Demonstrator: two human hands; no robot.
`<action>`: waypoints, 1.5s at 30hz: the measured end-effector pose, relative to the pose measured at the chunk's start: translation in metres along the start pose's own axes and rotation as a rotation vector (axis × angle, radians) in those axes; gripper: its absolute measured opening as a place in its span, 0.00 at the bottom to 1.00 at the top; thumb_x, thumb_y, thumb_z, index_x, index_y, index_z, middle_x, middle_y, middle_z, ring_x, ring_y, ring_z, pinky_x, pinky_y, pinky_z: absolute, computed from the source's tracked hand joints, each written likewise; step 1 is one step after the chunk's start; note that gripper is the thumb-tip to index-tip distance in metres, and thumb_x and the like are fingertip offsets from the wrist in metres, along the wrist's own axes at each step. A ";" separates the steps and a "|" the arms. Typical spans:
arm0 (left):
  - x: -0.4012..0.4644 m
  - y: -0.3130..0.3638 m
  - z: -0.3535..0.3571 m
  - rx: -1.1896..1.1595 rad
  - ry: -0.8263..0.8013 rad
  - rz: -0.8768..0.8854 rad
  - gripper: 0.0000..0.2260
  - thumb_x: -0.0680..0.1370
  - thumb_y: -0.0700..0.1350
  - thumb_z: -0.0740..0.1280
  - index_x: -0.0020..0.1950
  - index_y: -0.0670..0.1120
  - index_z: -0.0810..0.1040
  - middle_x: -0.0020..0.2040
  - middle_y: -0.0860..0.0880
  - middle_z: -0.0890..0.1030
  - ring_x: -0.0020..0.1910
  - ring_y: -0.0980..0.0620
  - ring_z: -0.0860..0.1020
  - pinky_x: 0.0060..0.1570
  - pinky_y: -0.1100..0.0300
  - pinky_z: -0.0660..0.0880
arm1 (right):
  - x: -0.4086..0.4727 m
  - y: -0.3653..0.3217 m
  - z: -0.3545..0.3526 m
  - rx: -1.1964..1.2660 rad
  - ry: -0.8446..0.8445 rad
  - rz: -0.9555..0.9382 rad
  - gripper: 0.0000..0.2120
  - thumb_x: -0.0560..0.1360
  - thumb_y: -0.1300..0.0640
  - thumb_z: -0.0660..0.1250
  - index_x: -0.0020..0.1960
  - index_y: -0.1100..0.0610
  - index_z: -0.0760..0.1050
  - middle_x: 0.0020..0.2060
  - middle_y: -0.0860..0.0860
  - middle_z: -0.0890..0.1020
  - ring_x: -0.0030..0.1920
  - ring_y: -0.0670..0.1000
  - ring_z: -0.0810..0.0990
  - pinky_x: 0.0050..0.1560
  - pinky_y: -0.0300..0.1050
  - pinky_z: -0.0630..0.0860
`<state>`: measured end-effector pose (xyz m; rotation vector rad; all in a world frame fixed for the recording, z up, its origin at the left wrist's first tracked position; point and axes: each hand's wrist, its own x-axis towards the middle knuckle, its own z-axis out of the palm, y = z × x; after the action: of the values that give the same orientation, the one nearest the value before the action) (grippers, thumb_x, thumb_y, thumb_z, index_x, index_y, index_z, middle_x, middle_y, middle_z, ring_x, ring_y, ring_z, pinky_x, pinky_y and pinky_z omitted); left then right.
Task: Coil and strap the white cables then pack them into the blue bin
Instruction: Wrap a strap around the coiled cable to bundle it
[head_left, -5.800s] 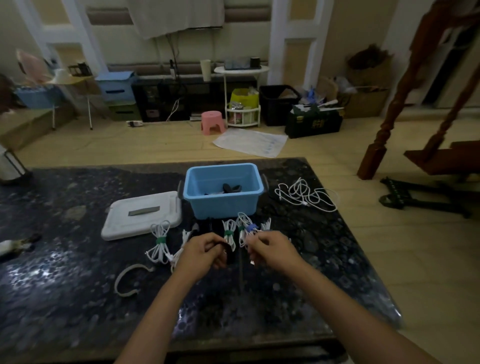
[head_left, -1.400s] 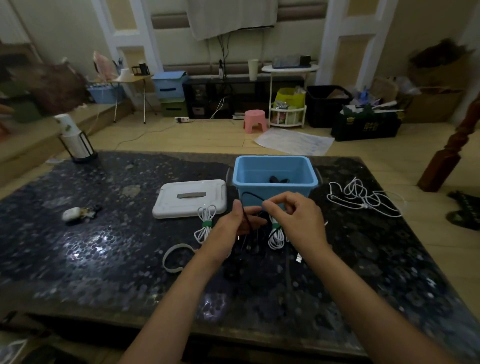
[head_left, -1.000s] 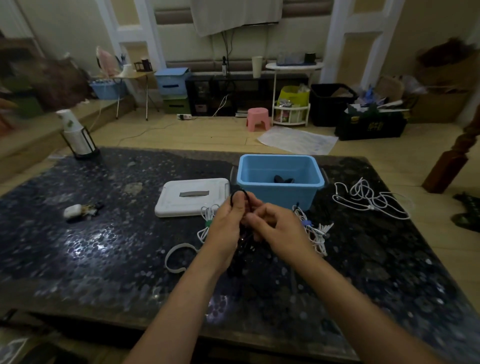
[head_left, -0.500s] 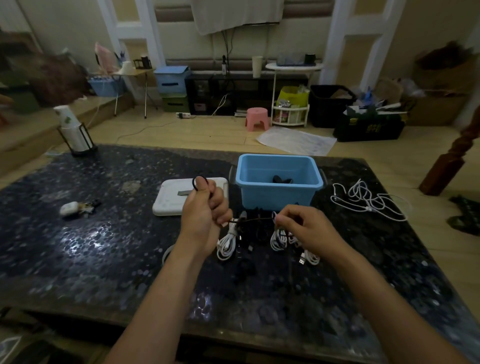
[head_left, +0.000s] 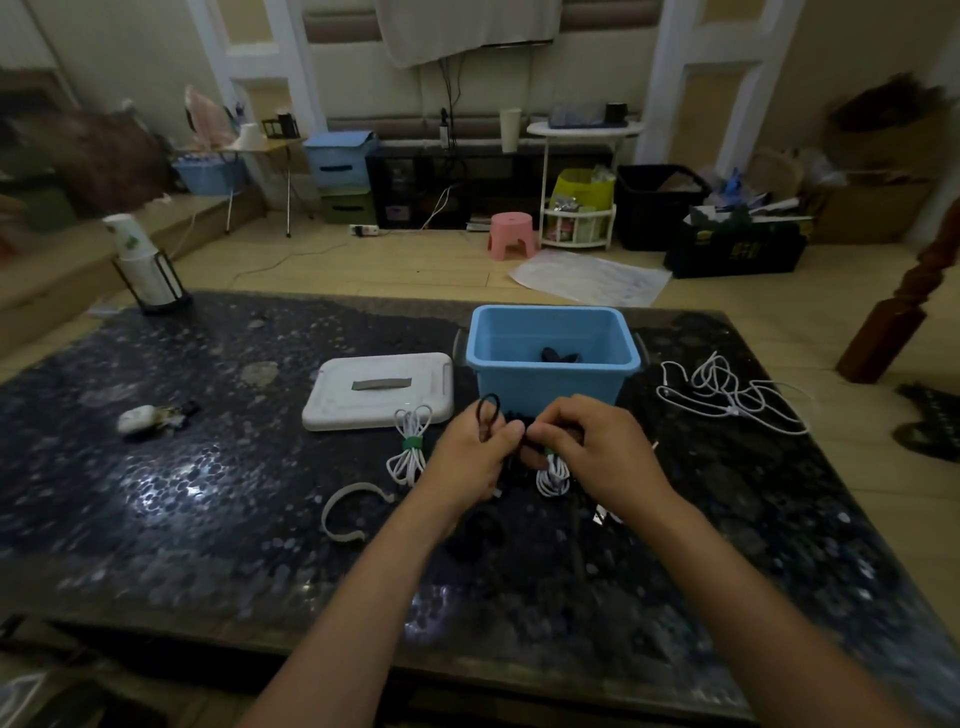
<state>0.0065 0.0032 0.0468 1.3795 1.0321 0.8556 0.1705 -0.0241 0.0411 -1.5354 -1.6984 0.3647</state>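
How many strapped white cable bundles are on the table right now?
2 visible: one bundle beside the white lid, another under the right hand. The hands may hide more.

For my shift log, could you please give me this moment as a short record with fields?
left hand: left hand pinches a black cable loop
right hand: right hand grips the same black cable by a strapped white coil
blue bin: blue bin open, a dark item inside
lid: white lid flat, left of the bin
strapped coil: green-strapped coil on the table
loose cable: uncoiled white cable, right of the bin
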 end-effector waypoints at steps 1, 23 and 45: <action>-0.001 0.001 0.003 0.027 -0.015 -0.010 0.10 0.84 0.42 0.60 0.44 0.46 0.64 0.29 0.44 0.73 0.17 0.58 0.63 0.19 0.67 0.57 | 0.000 0.000 0.000 0.001 0.016 0.023 0.07 0.74 0.48 0.74 0.39 0.46 0.79 0.34 0.41 0.80 0.37 0.41 0.78 0.40 0.44 0.75; 0.002 0.000 0.006 -0.154 -0.145 -0.141 0.17 0.84 0.58 0.54 0.39 0.51 0.62 0.28 0.52 0.58 0.22 0.57 0.54 0.22 0.67 0.52 | 0.005 0.026 -0.040 -0.053 -0.146 0.167 0.14 0.81 0.46 0.64 0.39 0.48 0.79 0.33 0.47 0.80 0.32 0.43 0.75 0.35 0.42 0.69; 0.014 0.001 0.011 -0.250 0.244 0.029 0.17 0.86 0.54 0.50 0.40 0.49 0.64 0.26 0.54 0.61 0.23 0.56 0.58 0.26 0.60 0.55 | -0.012 -0.007 0.000 -0.049 -0.230 0.035 0.12 0.82 0.49 0.61 0.43 0.49 0.78 0.35 0.43 0.80 0.38 0.41 0.76 0.41 0.44 0.72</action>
<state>0.0213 0.0121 0.0457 1.0999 1.0511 1.1548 0.1646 -0.0368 0.0412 -1.6104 -1.8698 0.5391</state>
